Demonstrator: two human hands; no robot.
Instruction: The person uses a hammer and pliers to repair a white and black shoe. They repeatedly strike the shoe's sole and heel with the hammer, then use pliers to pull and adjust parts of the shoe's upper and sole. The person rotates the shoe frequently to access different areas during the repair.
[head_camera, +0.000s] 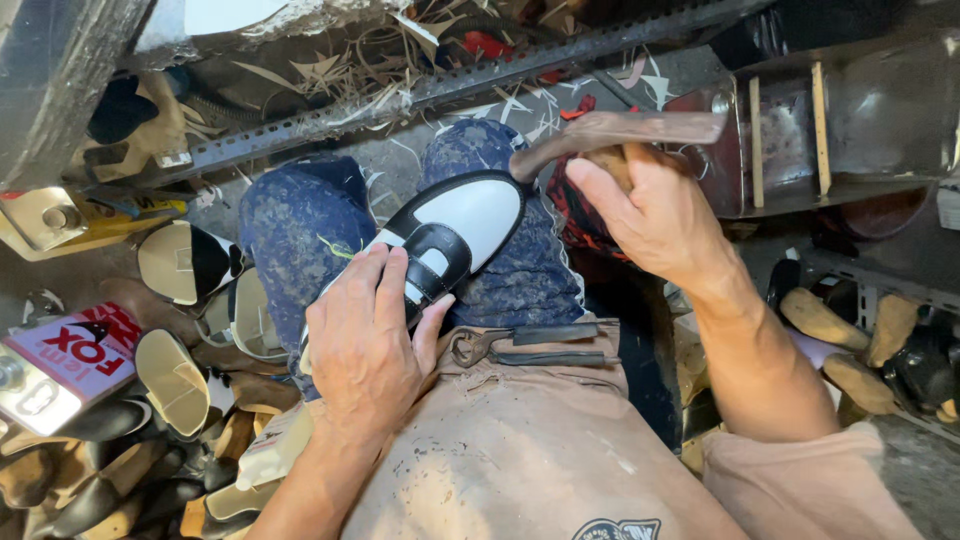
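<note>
A black and white shoe (462, 222) rests on my lap, across my blue patterned trousers (300, 225), toe pointing up and right. My left hand (368, 340) grips its heel and strap end, holding it down. My right hand (655, 215) holds a hammer (620, 130) with a brown wooden handle, raised just right of the shoe's toe. The hammer's head touches the toe edge or hovers right at it. A pair of metal pincers (520, 345) lies on my tan apron below the shoe.
Several shoe parts and unfinished shoes (175, 375) are piled at the left beside a red and white tin (65, 365). A perforated metal bar (400, 100) and scraps lie ahead. A metal box (840, 130) stands at the right, wooden lasts (850, 350) below it.
</note>
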